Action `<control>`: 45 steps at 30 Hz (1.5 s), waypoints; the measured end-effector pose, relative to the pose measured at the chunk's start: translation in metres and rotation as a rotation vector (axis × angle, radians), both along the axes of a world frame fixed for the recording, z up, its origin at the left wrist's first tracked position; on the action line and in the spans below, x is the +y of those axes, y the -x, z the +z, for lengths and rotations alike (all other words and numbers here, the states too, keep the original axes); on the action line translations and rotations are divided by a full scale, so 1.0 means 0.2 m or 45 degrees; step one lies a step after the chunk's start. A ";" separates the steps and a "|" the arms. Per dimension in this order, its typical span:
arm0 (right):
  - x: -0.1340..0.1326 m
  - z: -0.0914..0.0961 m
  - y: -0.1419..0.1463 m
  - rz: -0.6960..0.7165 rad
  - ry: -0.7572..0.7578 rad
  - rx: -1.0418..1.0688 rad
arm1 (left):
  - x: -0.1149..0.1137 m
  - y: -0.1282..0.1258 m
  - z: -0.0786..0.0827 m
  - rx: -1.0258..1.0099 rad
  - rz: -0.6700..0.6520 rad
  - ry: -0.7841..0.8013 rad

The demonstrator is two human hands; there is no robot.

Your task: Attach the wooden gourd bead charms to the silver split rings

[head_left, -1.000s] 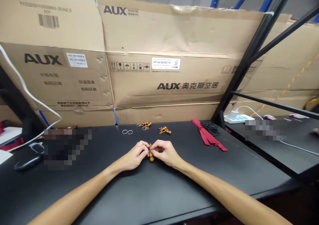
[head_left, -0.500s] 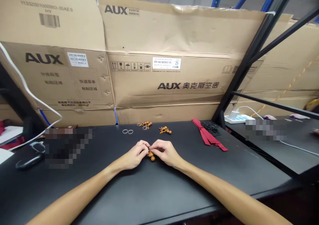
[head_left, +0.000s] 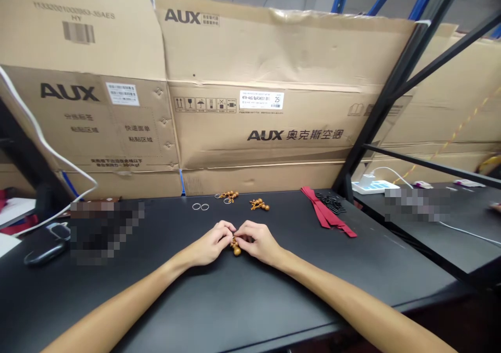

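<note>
My left hand (head_left: 216, 243) and my right hand (head_left: 256, 242) meet over the middle of the black table (head_left: 219, 301), fingertips pinched close together. Between them is a brown wooden gourd charm (head_left: 236, 250), its round beads hanging below the fingers toward me. The charm's upper end and cord are hidden by the fingertips, so what else they pinch cannot be made out. Beyond the hands lie another wooden charm (head_left: 260, 204) with orange cord, a group of charms with key rings (head_left: 230, 195), and two loose metal key rings (head_left: 201, 207).
Red ribbon strips (head_left: 326, 209) and a pile of black cords or clasps (head_left: 332, 203) lie at the back right. Cardboard sheets (head_left: 258, 155) stand along the back edge. A dark glossy object (head_left: 46, 251) sits at the left, near a white cable (head_left: 43, 139). Black shelf posts (head_left: 376, 118) rise at the right.
My right hand has shifted slightly left, closer to my left hand. The beads hanging below the fingers have swung a little left and toward me.
</note>
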State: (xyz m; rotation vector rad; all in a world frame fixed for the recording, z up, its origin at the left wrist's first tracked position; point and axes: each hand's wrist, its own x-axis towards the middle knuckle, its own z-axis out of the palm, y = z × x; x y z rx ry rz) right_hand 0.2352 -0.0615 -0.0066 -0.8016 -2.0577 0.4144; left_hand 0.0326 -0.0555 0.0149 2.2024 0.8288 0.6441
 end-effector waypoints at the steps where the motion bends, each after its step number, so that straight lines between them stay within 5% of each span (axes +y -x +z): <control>1: 0.00 0.00 0.00 -0.009 0.008 -0.009 | 0.00 0.00 0.00 -0.006 0.002 -0.003; 13: 0.04 0.02 -0.04 -0.069 0.111 -0.128 | 0.00 0.01 0.00 -0.040 0.058 -0.132; 22: -0.02 0.03 0.00 -0.328 -0.091 -0.315 | -0.02 -0.02 -0.02 -0.041 0.156 -0.233; 31: 0.05 0.02 -0.09 -0.168 -0.120 -0.422 | -0.01 0.07 0.01 0.245 0.037 -0.498; 38: 0.03 0.02 -0.07 -0.021 0.027 -0.372 | 0.00 0.10 -0.02 0.244 0.182 -0.516; 45: 0.02 0.05 -0.05 0.033 0.077 -0.326 | 0.00 0.08 -0.04 0.222 0.105 -0.514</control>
